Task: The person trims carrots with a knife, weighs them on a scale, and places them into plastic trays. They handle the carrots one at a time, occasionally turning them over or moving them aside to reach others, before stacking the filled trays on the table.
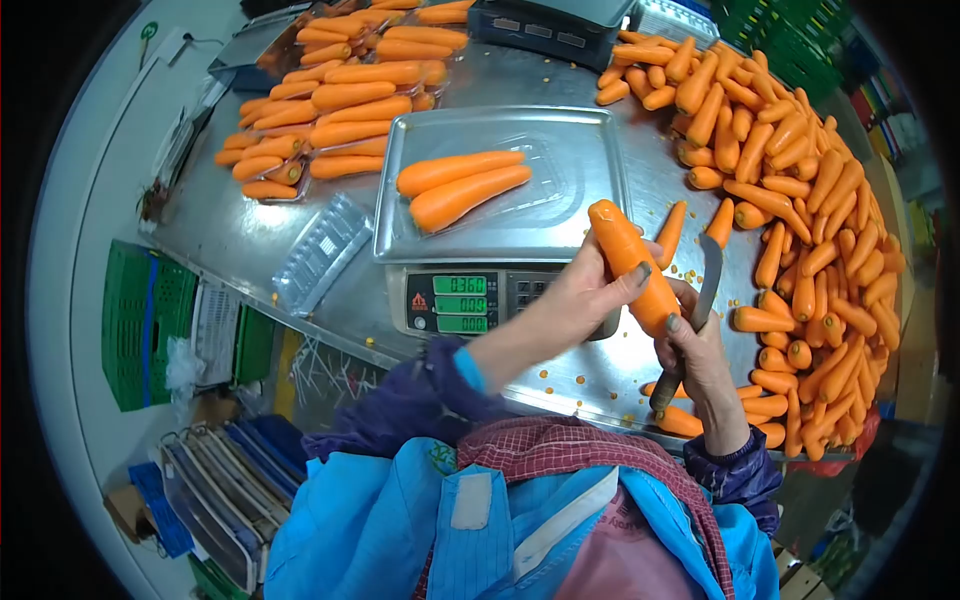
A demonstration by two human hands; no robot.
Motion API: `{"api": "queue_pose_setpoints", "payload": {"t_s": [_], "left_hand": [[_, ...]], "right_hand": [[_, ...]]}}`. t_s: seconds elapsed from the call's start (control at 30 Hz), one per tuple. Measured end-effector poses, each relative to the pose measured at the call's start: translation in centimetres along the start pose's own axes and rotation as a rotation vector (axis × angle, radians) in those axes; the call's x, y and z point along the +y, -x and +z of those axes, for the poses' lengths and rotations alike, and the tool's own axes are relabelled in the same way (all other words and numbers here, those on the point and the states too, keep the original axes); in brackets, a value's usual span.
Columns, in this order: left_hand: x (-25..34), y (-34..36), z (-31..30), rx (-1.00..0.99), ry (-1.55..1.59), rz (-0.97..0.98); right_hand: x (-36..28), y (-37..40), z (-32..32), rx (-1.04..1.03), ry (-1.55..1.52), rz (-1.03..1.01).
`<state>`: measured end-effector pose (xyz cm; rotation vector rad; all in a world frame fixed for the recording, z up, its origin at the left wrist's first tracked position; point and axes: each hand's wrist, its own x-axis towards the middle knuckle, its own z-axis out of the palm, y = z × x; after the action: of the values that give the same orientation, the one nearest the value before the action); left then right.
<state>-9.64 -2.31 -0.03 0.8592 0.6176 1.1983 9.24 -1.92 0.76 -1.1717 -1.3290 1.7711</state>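
Two hands (590,298) with carrot (622,245) and knife (711,275)

Orange is shown by the carrot (634,267) between the hands; silver, by the weighing tray (575,215) ahead of the left hand (597,300); red-and-white checks, by the cloth (560,432) behind it.

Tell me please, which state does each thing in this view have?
Scale: on, top line reads 0.360
Tray on scale: two carrots inside
Tray beside scale: no carrots inside
Packed trays: filled with carrots
Knife: blade bare, in right hand
Held carrot: gripped by left hand
Carrot pile: loose, heaped
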Motion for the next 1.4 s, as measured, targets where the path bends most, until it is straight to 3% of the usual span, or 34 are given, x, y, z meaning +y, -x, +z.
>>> {"api": "queue_pose_setpoints", "payload": {"t_s": [0.07, 0.1, 0.17, 0.23, 0.3, 0.4, 0.53, 0.63, 0.7, 0.77, 0.83, 0.97, 1.03, 1.07, 1.13, 1.23, 1.3, 1.33, 1.37, 1.4], "left_hand": [[2.1, 0.3, -3.3, 0.017, -0.432, 0.000], [4.6, 1.3, -4.1, 0.217, -0.903, 0.094], [6.2, 1.9, -9.2, 0.478, -1.507, 0.412], [7.7, 3.2, -12.5, 0.548, -1.657, 0.363], [7.4, 4.0, -14.9, 0.562, -1.822, 0.096], [7.0, 4.0, -16.4, 0.462, -1.717, 0.208], [7.8, 4.4, -17.2, 0.350, -1.513, 0.200], [8.0, 4.5, -17.6, 0.322, -1.469, 0.207], [8.3, 4.8, -17.4, 0.320, -1.458, 0.200], [8.8, 5.0, -17.3, 0.304, -1.382, 0.148], [9.7, 5.7, -17.6, 0.278, -1.327, 0.157], [10.6, 7.2, -19.6, 0.512, -1.215, 0.049], [10.8, 7.2, -20.6, 0.492, -1.188, -0.293], [10.7, 6.8, -20.9, 0.500, -1.189, -0.280], [10.1, 5.8, -20.9, 0.406, -1.485, -0.233], [9.7, 5.4, -20.3, 0.564, -1.621, -0.006], [9.5, 5.6, -20.8, 0.604, -1.593, 0.032], [9.6, 5.6, -20.8, 0.546, -1.562, -0.104], [9.5, 5.5, -20.8, 0.485, -1.525, -0.240], [9.4, 5.2, -20.7, 0.488, -1.527, -0.231]], "right_hand": [[-0.4, -0.6, 0.2, 0.022, -0.012, -0.001], [-0.4, -1.0, -0.2, 0.035, 0.024, 0.001], [-1.1, -1.8, -0.5, 0.084, 0.132, -0.032], [-2.2, -2.8, -0.3, 0.125, 0.232, -0.025], [-3.1, -4.3, 0.4, 0.125, 0.345, -0.081], [-4.5, -7.0, 2.0, 0.061, 0.459, -0.098], [-6.0, -10.8, 4.5, -0.096, 0.504, -0.079], [-3.9, -14.7, 6.4, -0.151, 0.590, -0.308], [-2.6, -17.2, 7.1, -0.160, 0.997, -0.458], [-2.6, -17.7, 7.5, -0.110, 0.965, -0.372], [-3.3, -17.7, 7.5, -0.023, 0.743, -0.269], [-2.9, -18.1, 4.8, 0.011, 0.741, -0.156], [-2.6, -17.5, 5.1, 0.003, 0.826, -0.160], [-2.3, -17.5, 5.4, -0.050, 0.802, -0.076], [-1.8, -18.0, 6.2, -0.093, 0.813, -0.009], [-1.5, -18.7, 6.6, -0.026, 0.890, 0.020], [-0.6, -19.2, 5.1, -0.060, 1.014, -0.129], [-0.9, -19.0, 5.1, -0.056, 1.013, -0.140], [-1.6, -18.6, 5.2, -0.049, 1.005, -0.027], [-2.1, -18.2, 5.2, -0.043, 0.998, 0.088]]}}
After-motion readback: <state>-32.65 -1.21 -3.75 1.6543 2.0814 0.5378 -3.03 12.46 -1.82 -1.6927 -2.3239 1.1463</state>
